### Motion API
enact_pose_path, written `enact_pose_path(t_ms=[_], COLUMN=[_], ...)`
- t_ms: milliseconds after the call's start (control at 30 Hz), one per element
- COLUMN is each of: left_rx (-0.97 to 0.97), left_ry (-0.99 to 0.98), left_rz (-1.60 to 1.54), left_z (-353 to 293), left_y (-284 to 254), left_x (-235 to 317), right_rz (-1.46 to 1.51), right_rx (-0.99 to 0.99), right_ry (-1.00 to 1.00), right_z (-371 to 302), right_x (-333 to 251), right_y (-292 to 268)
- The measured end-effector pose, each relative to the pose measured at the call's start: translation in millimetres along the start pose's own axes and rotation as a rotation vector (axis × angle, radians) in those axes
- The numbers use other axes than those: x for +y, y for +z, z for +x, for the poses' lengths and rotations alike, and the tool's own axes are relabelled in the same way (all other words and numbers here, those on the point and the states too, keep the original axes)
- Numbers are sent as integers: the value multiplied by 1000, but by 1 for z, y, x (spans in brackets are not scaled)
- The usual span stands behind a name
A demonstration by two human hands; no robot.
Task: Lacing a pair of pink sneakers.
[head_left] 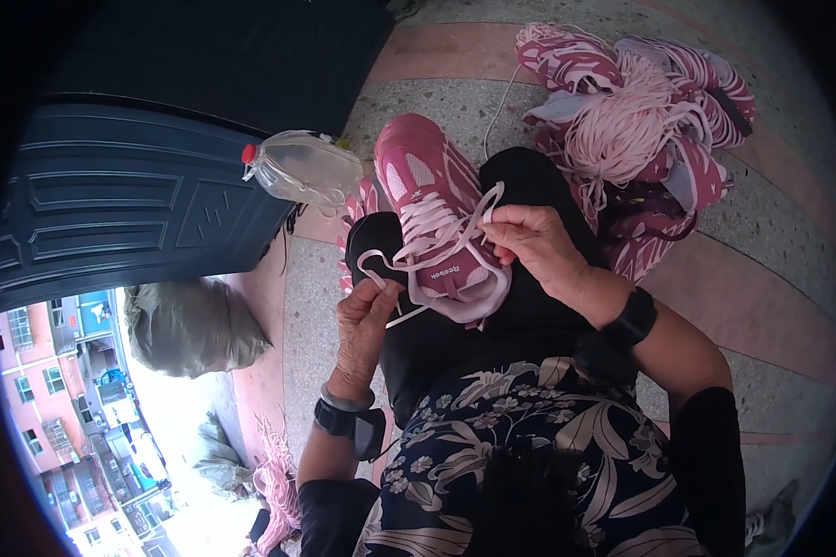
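Left hand [367, 320] pinched on pale pink lace [381, 265]; right hand [529, 243] pinches lace over pink sneaker [434, 215].

This looks like a doorstep of a home where someone does shoe work by hand. The floor [771, 251] is speckled stone with pink stripes. A big dark metal door [111, 204] stands open at the left. Past the edge, far below, there are tall pink buildings [56, 390], so this place is high up. A pile of pink shoes and laces [632, 121] lies on the floor, and stuffed sacks [190, 325] sit by the door.
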State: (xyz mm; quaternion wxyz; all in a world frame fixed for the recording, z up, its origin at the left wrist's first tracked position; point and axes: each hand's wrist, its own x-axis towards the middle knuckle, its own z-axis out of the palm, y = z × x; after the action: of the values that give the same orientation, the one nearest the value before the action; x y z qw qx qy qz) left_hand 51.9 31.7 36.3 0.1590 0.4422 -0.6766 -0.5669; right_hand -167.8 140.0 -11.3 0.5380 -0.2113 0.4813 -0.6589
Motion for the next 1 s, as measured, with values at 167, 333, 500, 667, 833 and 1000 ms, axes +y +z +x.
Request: enact_pose_path(t_ms=[167, 333, 500, 667, 833, 1000], left_rx=[59, 90, 23, -21, -31, 39], left_ry=[-95, -164, -197, -226, -153, -131], left_rz=[-44, -216, -253, -382, -427, -483], left_z=[-2, -4, -7, -8, -3, 4], left_y=[-1, 3, 2, -5, -5, 4], left_x=[0, -8, -7, -15, -11, -15], right_rz=[-24, -74, -326, -970, -919, -857], right_rx=[25, 26, 63, 80, 96, 163], right_ry=[-5, -54, -439, -798, -696, -595], right_z=[1, 2, 8, -3, 1, -6], right_x=[4, 8, 22, 1, 3, 2], right_y=[3, 6, 1, 11, 10, 12])
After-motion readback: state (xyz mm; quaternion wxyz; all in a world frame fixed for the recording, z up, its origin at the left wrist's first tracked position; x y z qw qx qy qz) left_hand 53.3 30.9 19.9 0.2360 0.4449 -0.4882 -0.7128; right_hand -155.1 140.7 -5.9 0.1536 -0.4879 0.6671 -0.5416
